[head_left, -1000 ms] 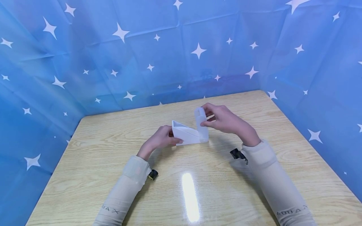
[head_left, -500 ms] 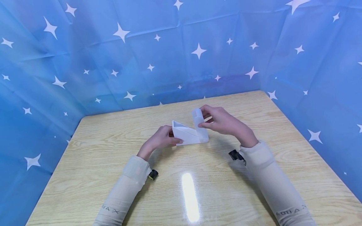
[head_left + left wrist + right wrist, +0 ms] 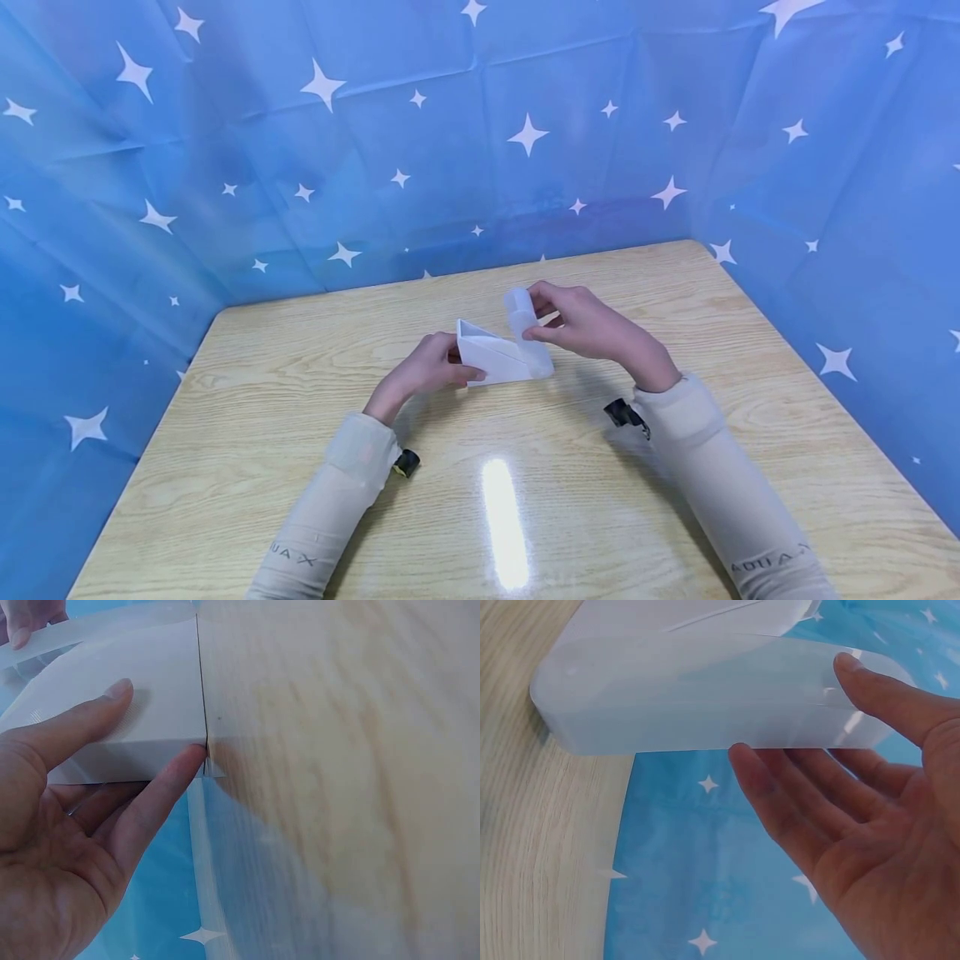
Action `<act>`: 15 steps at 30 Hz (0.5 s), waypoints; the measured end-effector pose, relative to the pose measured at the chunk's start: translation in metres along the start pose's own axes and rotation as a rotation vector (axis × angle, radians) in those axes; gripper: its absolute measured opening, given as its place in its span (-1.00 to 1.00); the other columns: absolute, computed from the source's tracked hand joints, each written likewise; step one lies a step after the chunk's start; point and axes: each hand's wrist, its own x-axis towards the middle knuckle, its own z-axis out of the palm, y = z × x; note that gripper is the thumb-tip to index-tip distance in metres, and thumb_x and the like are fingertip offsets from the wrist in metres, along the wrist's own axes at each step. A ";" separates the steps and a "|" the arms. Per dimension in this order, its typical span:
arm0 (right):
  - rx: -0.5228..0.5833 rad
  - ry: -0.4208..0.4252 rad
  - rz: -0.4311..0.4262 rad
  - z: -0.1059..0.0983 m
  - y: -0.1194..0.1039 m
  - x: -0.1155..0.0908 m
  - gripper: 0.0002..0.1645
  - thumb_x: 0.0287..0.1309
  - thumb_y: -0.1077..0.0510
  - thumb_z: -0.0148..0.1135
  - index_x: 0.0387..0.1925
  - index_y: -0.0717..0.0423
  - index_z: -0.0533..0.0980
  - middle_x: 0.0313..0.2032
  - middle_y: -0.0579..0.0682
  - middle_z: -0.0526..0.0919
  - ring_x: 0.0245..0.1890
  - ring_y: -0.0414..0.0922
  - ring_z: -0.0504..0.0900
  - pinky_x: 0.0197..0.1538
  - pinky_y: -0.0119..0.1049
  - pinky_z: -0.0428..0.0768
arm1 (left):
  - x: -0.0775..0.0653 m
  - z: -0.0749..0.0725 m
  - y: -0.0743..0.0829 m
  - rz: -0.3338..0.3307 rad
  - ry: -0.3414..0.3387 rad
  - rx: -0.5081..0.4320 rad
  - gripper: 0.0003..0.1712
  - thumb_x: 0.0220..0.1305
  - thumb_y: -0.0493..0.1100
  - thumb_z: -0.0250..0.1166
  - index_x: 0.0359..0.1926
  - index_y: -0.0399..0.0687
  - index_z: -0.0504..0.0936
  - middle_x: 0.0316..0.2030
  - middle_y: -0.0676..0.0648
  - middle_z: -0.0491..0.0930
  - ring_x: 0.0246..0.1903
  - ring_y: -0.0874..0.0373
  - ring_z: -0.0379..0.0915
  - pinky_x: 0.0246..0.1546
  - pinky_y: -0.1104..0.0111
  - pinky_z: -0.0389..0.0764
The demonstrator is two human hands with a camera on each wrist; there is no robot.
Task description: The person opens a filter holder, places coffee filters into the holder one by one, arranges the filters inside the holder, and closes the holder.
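Observation:
A white box with a slanted top [image 3: 491,358] stands on the table, its taller end to the left. At its right end a translucent lid [image 3: 528,333] sits raised, leaning left over the box. My left hand [image 3: 431,364] grips the box's left end; in the left wrist view the thumb lies on one face of the white box [image 3: 150,675] and fingers are at its underside. My right hand [image 3: 585,323] holds the upper part of the lid. The right wrist view has the thumb on one face of the translucent lid [image 3: 690,697], with the fingers along its lower edge.
The wood-grain table [image 3: 300,358] ends at the back against a blue cloth with white stars [image 3: 450,167], which also hangs at both sides. A bright light reflection lies on the table in front of the box. Small black devices [image 3: 407,463] hang at both cuffs.
My right hand has moved a little left and down, tilting the lid's upper end left toward the box. The left hand and the box have stayed in place.

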 end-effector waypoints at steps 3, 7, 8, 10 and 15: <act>0.004 -0.004 -0.006 0.001 0.001 0.000 -0.44 0.32 0.18 0.40 0.28 0.15 0.43 0.08 0.11 0.68 0.11 0.04 0.70 0.12 -0.04 0.75 | 0.000 0.000 0.000 0.002 -0.001 0.001 -0.53 0.32 -0.15 0.45 0.23 -0.08 0.63 -0.05 -0.19 0.76 -0.26 -0.04 0.73 -0.21 0.05 0.79; -0.008 -0.012 -0.006 0.000 0.000 0.000 -0.43 0.33 0.18 0.39 0.29 0.16 0.42 0.09 0.11 0.69 0.13 0.05 0.70 0.15 -0.01 0.73 | 0.000 0.000 0.001 0.006 -0.002 0.002 -0.53 0.33 -0.16 0.44 0.23 -0.08 0.63 -0.05 -0.18 0.76 -0.29 0.01 0.72 -0.22 0.05 0.79; -0.009 -0.013 -0.004 0.000 0.000 0.000 -0.43 0.33 0.18 0.39 0.29 0.16 0.42 0.09 0.11 0.69 0.13 0.05 0.70 0.16 0.00 0.72 | 0.000 0.000 0.001 0.006 -0.001 0.004 -0.53 0.33 -0.16 0.44 0.23 -0.08 0.63 -0.06 -0.17 0.76 -0.30 0.03 0.71 -0.23 0.05 0.79; 0.000 -0.018 0.000 0.001 0.000 0.000 -0.44 0.33 0.19 0.38 0.29 0.17 0.42 0.09 0.12 0.69 0.14 0.06 0.70 0.16 0.00 0.72 | 0.000 0.000 0.001 0.008 -0.001 0.008 -0.54 0.33 -0.16 0.44 0.23 -0.07 0.63 -0.06 -0.16 0.76 -0.31 0.06 0.70 -0.23 0.06 0.79; 0.022 -0.035 0.006 0.003 0.001 0.001 -0.46 0.36 0.20 0.35 0.29 0.17 0.41 0.11 0.14 0.67 0.16 0.08 0.68 0.15 -0.05 0.74 | 0.000 0.000 0.000 0.016 0.000 0.010 -0.54 0.33 -0.17 0.44 0.23 -0.08 0.63 -0.07 -0.16 0.76 -0.34 0.08 0.70 -0.25 0.08 0.78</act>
